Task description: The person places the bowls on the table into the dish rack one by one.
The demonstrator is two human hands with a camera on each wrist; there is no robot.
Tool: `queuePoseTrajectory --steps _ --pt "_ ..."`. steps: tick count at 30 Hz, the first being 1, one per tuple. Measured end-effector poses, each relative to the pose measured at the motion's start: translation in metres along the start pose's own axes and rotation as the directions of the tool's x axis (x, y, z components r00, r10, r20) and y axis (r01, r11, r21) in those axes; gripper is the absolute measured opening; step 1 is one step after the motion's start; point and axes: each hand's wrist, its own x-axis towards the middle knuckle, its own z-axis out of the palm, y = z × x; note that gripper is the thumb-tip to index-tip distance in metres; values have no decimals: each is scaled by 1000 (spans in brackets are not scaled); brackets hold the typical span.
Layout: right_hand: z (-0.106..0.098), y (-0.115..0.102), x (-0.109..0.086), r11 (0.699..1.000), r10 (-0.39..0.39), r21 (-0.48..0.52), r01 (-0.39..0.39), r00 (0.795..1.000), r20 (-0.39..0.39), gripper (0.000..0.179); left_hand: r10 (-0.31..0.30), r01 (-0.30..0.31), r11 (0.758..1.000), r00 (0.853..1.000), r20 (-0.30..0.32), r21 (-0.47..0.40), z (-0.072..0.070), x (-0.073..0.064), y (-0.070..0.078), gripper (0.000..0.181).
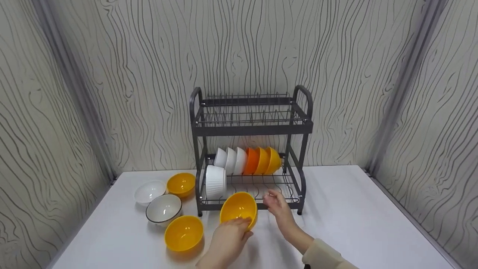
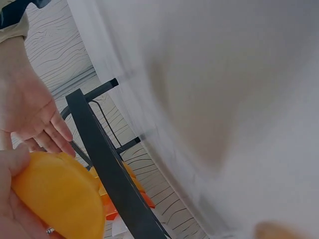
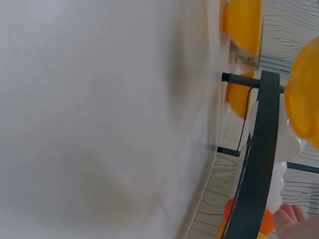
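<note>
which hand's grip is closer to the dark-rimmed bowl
Left. The left grip holds a yellow bowl, right of the dark-rimmed bowl; the right grip is farther right, near the rack.

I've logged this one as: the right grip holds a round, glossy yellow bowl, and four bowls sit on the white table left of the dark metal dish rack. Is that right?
Not quite: the head view shows the left grip holding the round, glossy yellow bowl, while the right grip is empty. The rest is right.
</note>
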Motion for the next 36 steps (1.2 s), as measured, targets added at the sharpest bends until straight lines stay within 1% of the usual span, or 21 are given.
queuePoseTrajectory --steps 3,5,7,10,13,15,19,22,24,25,28,30,33,35,36 --pt "3 -7 -5 992 76 95 -87 991 110 65 25 -23 999 998 -62 23 2 4 3 33" --pt "5 -9 -7 983 99 140 -122 982 164 69 26 -24 999 996 -82 24 3 8 6 35" --pt "6 -10 -8 976 104 169 -137 976 191 70 16 -15 1000 996 -89 9 5 11 8 36" --pt "7 -11 -10 969 108 198 -150 973 206 70 -8 6 1000 997 -80 -24 8 16 10 37" --pt "7 -13 -12 951 113 259 -171 968 225 69 2 -5 1000 996 -94 -25 11 19 11 35" --pt "6 -13 -13 928 121 316 -197 962 243 67 26 -27 1000 993 -118 -12 14 21 11 34" --pt "2 -11 -12 864 146 424 -272 941 305 64 72 -68 997 982 -173 27 19 25 9 31" --pt "-2 -10 -11 819 172 471 -329 923 345 65 91 -83 995 976 -196 49 22 28 8 30" --pt "-3 -9 -10 798 193 485 -357 914 356 66 104 -94 994 973 -206 59 24 30 8 30" --pt "-4 -8 -10 793 203 488 -366 913 355 66 107 -96 993 973 -204 62 24 31 8 30" --pt "-4 -7 -11 792 218 488 -366 917 334 62 108 -98 993 977 -184 62 26 34 7 33" --pt "-5 -6 -11 795 215 497 -348 927 306 57 100 -93 994 982 -163 53 27 36 6 36" --pt "-7 -5 -11 793 204 522 -313 945 257 55 69 -70 998 987 -148 0 27 39 3 45" --pt "-11 -4 -10 800 199 528 -285 956 214 57 29 -37 998 988 -149 -55 28 42 0 54" --pt "-13 -4 -9 809 197 523 -268 962 188 58 7 -20 996 988 -152 -84 28 43 -2 59"
